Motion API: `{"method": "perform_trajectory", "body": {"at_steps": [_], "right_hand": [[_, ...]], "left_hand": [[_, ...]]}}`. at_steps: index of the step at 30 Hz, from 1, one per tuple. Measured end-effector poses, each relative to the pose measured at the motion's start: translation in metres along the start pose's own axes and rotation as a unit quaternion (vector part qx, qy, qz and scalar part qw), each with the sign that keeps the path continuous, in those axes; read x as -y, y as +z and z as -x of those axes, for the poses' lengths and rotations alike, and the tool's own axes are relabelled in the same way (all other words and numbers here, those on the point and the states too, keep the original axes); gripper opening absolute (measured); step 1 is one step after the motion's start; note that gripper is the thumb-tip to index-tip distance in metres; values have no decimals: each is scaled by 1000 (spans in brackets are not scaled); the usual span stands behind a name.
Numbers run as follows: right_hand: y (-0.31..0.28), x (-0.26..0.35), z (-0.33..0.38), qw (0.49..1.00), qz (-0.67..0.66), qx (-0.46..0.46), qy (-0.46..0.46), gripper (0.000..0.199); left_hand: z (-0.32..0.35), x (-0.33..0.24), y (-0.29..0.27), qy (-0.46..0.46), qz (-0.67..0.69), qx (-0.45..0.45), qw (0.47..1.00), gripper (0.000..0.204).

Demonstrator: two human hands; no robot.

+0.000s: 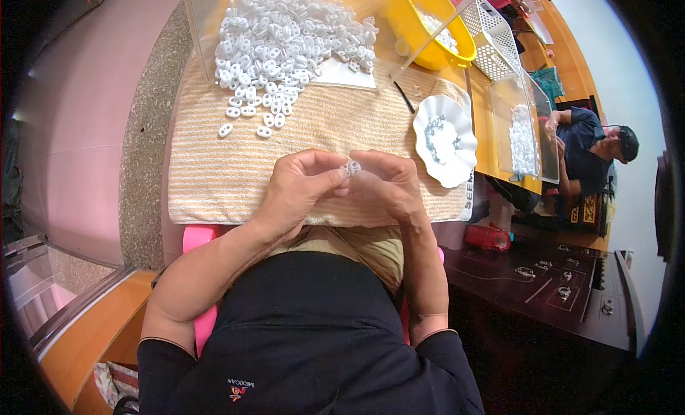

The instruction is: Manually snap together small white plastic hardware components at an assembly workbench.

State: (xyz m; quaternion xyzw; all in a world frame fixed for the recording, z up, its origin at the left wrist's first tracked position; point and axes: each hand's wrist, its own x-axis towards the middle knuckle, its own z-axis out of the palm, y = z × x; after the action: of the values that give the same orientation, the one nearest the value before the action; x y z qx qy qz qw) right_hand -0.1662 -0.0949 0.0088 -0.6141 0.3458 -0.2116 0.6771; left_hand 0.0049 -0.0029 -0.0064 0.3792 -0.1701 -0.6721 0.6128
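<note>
Between my two hands, over the near part of the striped towel [235,169], is a small white plastic piece with two round holes [352,168]. My left hand [303,185] pinches it between thumb and index finger. From the other side my right hand [394,187], slightly smeared, closes its thumb and fingertips on it. Ahead of my left hand spreads a big heap of similar white two-holed pieces [275,44], with several loose ones on the towel. Beside my right hand sits a white wavy-rimmed dish [464,119] holding many tiny greyish parts, too small to name.
A thin black stick-like tool [404,98] lies beyond the dish. Clear panels [203,37] flank the heap. Farther right are a yellow basin [407,26] with white pieces, a white perforated basket [492,41] and a clear bin [524,140]. Another person [589,140] sits at the right.
</note>
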Motion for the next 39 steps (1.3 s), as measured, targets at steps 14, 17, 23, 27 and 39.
{"method": "perform_trajectory", "body": {"at_steps": [14, 17, 23, 27, 39], "right_hand": [[1, -3, 0, 1000, 2, 6, -3, 30], [1, -4, 0, 1000, 18, 6, -9, 29], [0, -4, 1, 1000, 10, 9, -21, 26], [0, -2, 2, 999, -22, 21, -28, 25], [-3, -8, 5, 996, -72, 26, -40, 26]], "left_hand": [[1, 0, 0, -8, -3, -3, 1000, 19], [1, 0, -1, -13, 4, 0, 1000, 21], [0, 1, -1, -24, 15, 6, 1000, 21], [1, -1, 1, -30, 35, 7, 999, 17], [-1, -1, -3, -80, 105, 48, 990, 15]]}}
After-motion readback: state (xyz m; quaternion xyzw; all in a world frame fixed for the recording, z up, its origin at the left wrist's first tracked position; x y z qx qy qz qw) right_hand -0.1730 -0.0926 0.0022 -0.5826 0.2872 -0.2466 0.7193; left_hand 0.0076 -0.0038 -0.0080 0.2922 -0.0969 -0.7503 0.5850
